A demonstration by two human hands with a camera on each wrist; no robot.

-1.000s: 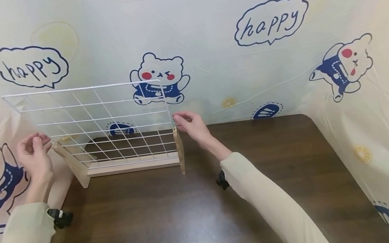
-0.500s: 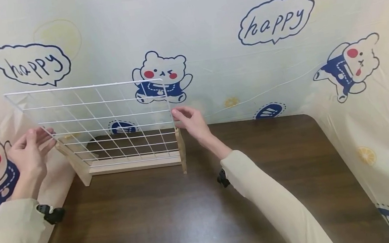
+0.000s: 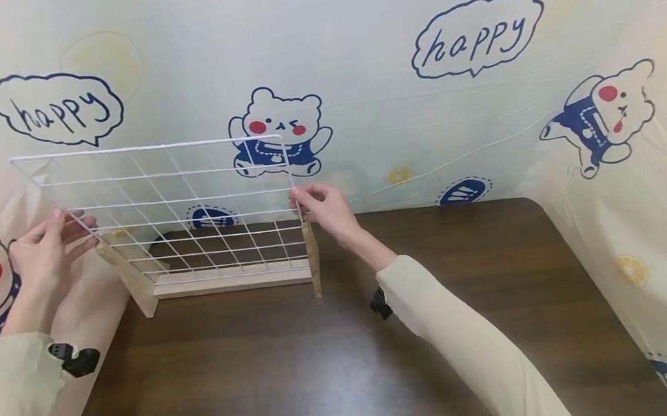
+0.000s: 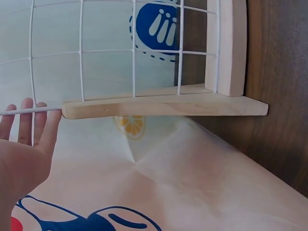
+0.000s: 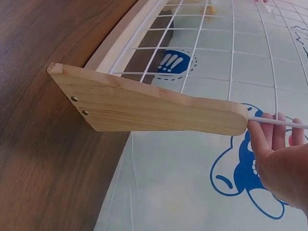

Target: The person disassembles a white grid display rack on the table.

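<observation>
A white wire grid panel stands upright in a light wooden stand at the table's left rear. The stand has a left leg, a right leg and a crossbar low between them. My left hand holds the panel's left edge just above the leg, fingers behind the wire. On the opposite edge, my right hand grips the side wire with the thumb in front. In the right wrist view, two screw heads show on the outer face of the right leg.
The dark brown wooden table reaches forward and right of the stand. A pale printed cloth hangs behind and along both sides. Small black wrist cameras sit at the left cuff and right cuff.
My left hand has moved outward and slightly up, its fingers now around the panel's left edge. My right thumb and fingers have closed on the right edge. The stand has stayed in place.
</observation>
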